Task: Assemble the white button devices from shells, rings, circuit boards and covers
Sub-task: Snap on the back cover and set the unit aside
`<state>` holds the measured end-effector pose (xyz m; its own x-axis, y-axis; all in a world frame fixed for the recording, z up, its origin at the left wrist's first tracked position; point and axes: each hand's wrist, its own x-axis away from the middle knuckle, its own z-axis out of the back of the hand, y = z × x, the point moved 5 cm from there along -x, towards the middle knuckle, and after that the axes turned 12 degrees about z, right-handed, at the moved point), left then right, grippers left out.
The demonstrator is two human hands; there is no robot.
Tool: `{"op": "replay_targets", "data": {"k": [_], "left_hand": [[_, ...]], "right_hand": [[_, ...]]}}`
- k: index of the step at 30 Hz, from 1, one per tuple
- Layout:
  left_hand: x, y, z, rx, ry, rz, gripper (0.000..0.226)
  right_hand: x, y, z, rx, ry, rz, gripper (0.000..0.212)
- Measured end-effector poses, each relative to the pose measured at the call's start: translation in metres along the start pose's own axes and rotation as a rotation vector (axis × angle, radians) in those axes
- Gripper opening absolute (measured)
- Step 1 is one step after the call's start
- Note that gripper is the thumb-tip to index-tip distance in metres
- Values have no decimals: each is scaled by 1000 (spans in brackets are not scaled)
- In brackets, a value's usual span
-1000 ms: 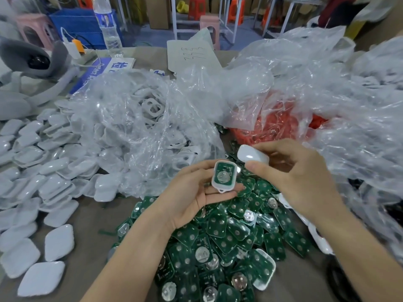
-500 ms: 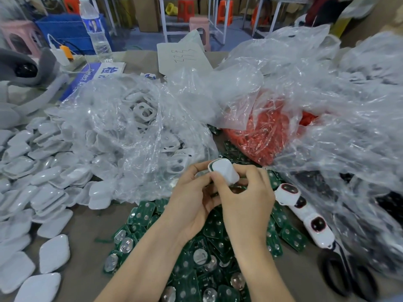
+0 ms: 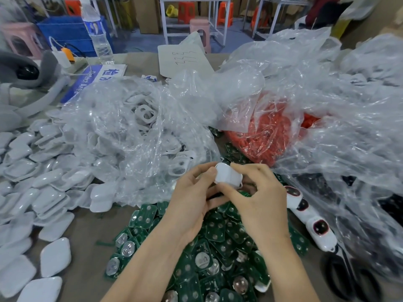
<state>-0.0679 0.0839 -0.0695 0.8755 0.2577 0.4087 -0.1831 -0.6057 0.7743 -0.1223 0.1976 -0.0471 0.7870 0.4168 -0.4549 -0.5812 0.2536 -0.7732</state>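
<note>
A white button device (image 3: 226, 175) is held up above the near middle of the worktop (image 3: 87, 232). It is pinched from the left by the thumb and fingers of the left hand (image 3: 189, 199). It is pinched from the right by the thumb and first finger of the right hand (image 3: 259, 199). Only its smooth white side is seen.

The worktop is covered in a dull brown-grey sheet. Under the hands a big heap of green circuit boards (image 3: 218, 240) is spread out, many with round silver discs on them. On the left, a wide heap of white covers (image 3: 32, 171) is laid out, with a few lying flat at the near left edge. Behind the hands on the left, a clear bag (image 3: 135, 127) full of white shells is seen. To its right, orange rings (image 3: 268, 136) are packed in a second clear bag. More crumpled plastic bags (image 3: 349, 127) are piled on the right side. Just beside the boards on the right, finished devices (image 3: 314, 227) with dark red buttons are lined up. Black scissors (image 3: 353, 277) are seen at the near right.

At the far edge, a water bottle (image 3: 98, 35), a blue sign (image 3: 93, 79) and a sheet of paper (image 3: 185, 59) with pen marks are placed. Past the worktop, a blue crate (image 3: 63, 33), a pink stool (image 3: 199, 29), orange stools (image 3: 185, 12) and white table frames are seen on a blue-grey floor.
</note>
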Motion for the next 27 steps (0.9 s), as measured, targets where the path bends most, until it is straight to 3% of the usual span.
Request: {"op": "replay_targets", "data": {"k": [10, 27], "left_hand": [[2, 4, -5, -219, -12, -150, 23], [0, 0, -4, -277, -91, -142, 33]], "right_hand": [[-1, 3, 10, -57, -40, 59, 43], [-4, 10, 20, -59, -61, 131, 40]]}}
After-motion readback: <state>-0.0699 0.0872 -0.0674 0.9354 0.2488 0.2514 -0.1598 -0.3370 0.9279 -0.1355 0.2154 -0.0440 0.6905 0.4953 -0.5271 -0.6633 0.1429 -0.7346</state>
